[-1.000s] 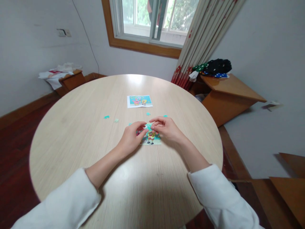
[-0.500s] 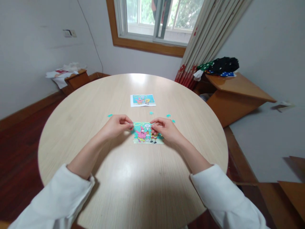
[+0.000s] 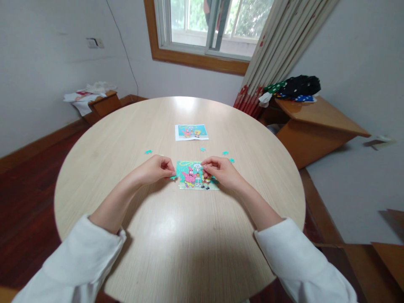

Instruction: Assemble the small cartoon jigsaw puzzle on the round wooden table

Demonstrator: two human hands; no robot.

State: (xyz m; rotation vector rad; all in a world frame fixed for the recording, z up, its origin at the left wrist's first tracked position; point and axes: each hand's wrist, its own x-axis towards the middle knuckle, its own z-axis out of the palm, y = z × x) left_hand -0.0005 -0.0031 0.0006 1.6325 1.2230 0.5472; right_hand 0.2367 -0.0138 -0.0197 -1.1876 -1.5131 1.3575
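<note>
A small cartoon jigsaw puzzle [image 3: 194, 176] lies flat on the round wooden table [image 3: 176, 235]. My left hand [image 3: 154, 168] rests just left of the puzzle, fingers pinched on a teal puzzle piece [image 3: 173, 177] at the puzzle's left edge. My right hand [image 3: 221, 170] lies on the puzzle's right part, fingers curled and pressed onto it. Loose teal pieces [image 3: 148, 152] lie beyond the hands, more pieces [image 3: 225, 153] to the right.
A printed reference picture [image 3: 191, 131] lies further back on the table. A wooden bench [image 3: 315, 122] with dark dotted clothing [image 3: 293, 87] stands at the right, by a curtain [image 3: 277, 46]. A low wooden stand [image 3: 104, 103] with papers sits at the left wall.
My left hand has drawn away from the middle of the puzzle to its left edge, uncovering the picture, and now pinches a teal piece. My right hand has stayed on the puzzle's right part.
</note>
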